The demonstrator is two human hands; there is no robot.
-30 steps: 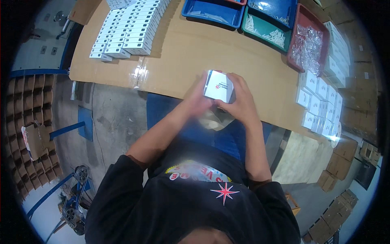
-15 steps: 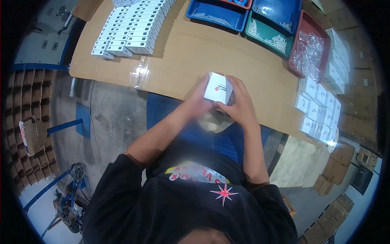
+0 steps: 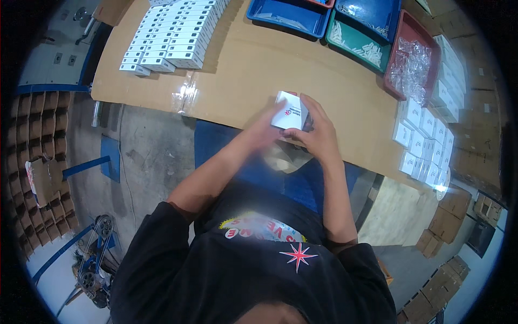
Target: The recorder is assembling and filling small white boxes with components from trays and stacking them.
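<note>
A small white box (image 3: pixel 291 112) with a printed top is between my hands, above the table's near edge. My right hand (image 3: pixel 322 135) grips its right side, index finger along the far corner and thumb at the near edge. My left hand (image 3: pixel 263 128) is closed against the box's left side, slightly smeared by motion; most of its fingers are hidden. The underside of the box cannot be seen.
Rows of stacked white boxes (image 3: pixel 186 35) cover the cardboard-topped table's (image 3: pixel 243 70) far left. Blue (image 3: pixel 288 29), green (image 3: pixel 353 54) and red trays (image 3: pixel 393 86) of small parts and clear plastic pieces line the far right. More white boxes (image 3: pixel 421 135) stand at the right edge.
The box has shifted slightly away from me and tilted a little. My left hand has slid along its left side, while my right hand keeps its grip.
</note>
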